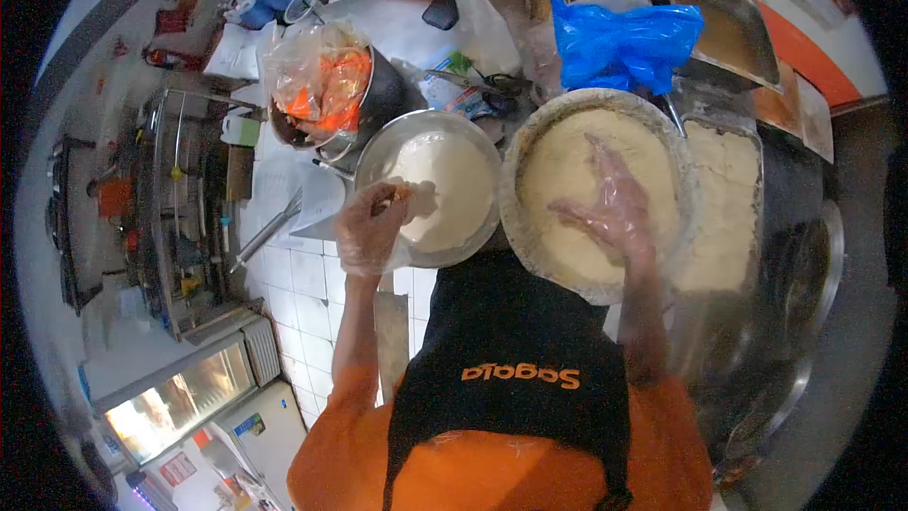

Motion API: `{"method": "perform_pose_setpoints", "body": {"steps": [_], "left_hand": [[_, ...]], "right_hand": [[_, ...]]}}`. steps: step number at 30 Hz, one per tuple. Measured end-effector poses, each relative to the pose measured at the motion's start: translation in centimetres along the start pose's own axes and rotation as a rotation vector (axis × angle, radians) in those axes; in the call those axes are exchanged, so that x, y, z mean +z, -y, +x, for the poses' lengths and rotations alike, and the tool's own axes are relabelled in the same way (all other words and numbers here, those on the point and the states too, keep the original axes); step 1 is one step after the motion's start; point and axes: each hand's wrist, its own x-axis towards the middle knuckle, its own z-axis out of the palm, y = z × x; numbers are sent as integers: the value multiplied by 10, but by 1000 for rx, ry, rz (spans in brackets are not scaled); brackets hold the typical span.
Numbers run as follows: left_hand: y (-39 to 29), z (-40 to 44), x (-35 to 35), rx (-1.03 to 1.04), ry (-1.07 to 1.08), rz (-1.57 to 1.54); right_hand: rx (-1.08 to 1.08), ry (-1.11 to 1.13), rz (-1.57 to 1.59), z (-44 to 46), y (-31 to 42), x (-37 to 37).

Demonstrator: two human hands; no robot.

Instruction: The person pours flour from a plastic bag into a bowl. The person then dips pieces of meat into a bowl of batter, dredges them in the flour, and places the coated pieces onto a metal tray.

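My left hand (369,227), in a clear plastic glove, is closed at the near left rim of a metal bowl (367,147). Its fingers pinch a small pale piece (421,201) that looks coated in batter; its kind is not clear. White liquid batter (449,170) fills much of that bowl. My right hand (615,203), also gloved in clear plastic, is open with thumb and fingers spread. It is over a wide basin (518,213) of pale yellow, flour-like crumbs (567,156), apparently touching them. Nothing shows in its grasp.
Right of the basin, a tray (724,199) holds a pale crumb-covered layer. Behind stand a blue plastic bag (624,43) and a pot (392,99) with a bag of orange pieces (336,85). A whisk (270,235) lies left; a dark phone-like object (441,9) lies farther back.
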Motion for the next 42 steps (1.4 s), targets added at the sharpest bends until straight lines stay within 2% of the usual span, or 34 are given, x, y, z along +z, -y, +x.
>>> {"method": "perform_pose_setpoints", "body": {"steps": [2,3,5,6,8,9,11,12,14,15,16,17,18,19,20,21,23,24,26,27,29,30,31,33,34,36,37,39,40,42], "left_hand": [[12,-6,9,12,-40,-280],[8,-5,11,17,-26,-286],[-5,-3,13,-78,31,-331],[-12,-2,17,-72,42,-338],[-28,-4,29,91,-30,-302],[-41,-5,34,93,-22,-309],[-75,-1,48,71,61,-479],[-89,2,57,235,81,-519],[-110,5,84,240,116,-564],[-118,5,95,234,153,-600],[-119,7,112,244,155,-606],[-110,9,133,273,173,-459],[-101,9,149,296,190,-311],[-91,10,158,298,191,-316],[-81,9,163,289,327,-70],[-76,5,164,279,465,180],[-80,3,163,358,422,149],[-83,1,164,427,370,115],[-86,8,172,404,354,178],[-88,11,176,382,333,246],[-75,13,176,413,333,254],[-70,17,179,450,325,265],[-67,21,186,457,317,259],[-61,19,193,558,136,182],[-60,18,197,557,142,181],[-61,17,203,414,265,-294],[-58,16,204,414,262,-291],[-59,16,203,703,136,-167],[-59,11,199,704,142,-167],[-61,3,191,1149,260,559]], "right_hand": [[411,323,218,5,8,-15],[424,314,218,9,1,-10],[405,250,-3,14,-22,17],[416,240,-5,11,-30,30],[-72,-202,-201,0,-47,55],[-64,-205,-208,-4,-56,65],[-130,-176,-454,-12,-70,79],[-123,-180,-459,-17,-73,80],[45,90,-367,-23,-81,75],[49,83,-369,-27,-84,71],[129,77,-200,-28,-89,65],[205,70,-30,-30,-94,60],[206,65,-34,-35,-99,54],[173,-36,-54,-42,-105,48],[142,-133,-72,-49,-109,45],[151,-132,-70,-57,-117,53],[264,-47,-398,-62,-135,75],[270,-49,-401,-56,-127,70],[459,53,-43,-38,-98,56],[463,52,-49,-40,-92,55],[214,-45,65,-47,-83,55],[183,-109,-106,-45,-104,82],[177,-118,-112,-38,-105,81],[358,60,44,-30,-100,80],[363,63,44,-31,-96,77],[270,-97,87,-32,-85,69],[267,-96,89,-29,-82,67],[416,115,-31,-21,-80,62],[420,115,-28,-20,-83,65],[478,56,138,-15,-87,68]]}}
